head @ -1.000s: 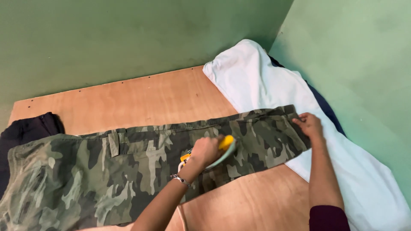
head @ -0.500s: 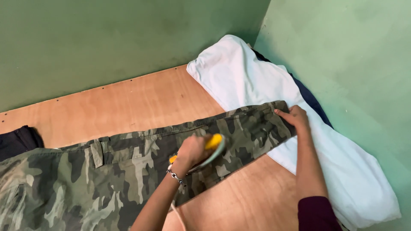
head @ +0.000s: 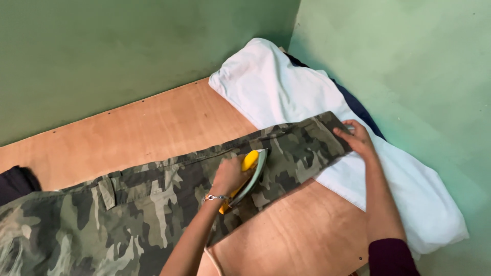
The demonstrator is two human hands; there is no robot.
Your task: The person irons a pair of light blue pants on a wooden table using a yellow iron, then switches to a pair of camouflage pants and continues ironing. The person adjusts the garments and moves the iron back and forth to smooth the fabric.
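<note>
The left hand (head: 230, 174) is closed around the yellow handle of a pale-green electric iron (head: 251, 174), which rests on the leg of green camouflage cotton trousers (head: 153, 204) laid across the plywood bench (head: 153, 128). The right hand (head: 358, 137), fingers spread flat, presses the trouser hem at the far right, where it overlaps a white folded cloth (head: 307, 97) lying against the green wall (head: 128, 46).

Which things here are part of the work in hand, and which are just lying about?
In use:
- iron, gripped by the left hand
- camouflage trousers, spread under the iron
- right hand, pressing the trouser hem flat
- wooden board, bearing the trousers

Lying about:
- white cloth, partly under the hem
- dark blue cloth beneath it
- dark garment at the left edge
</note>
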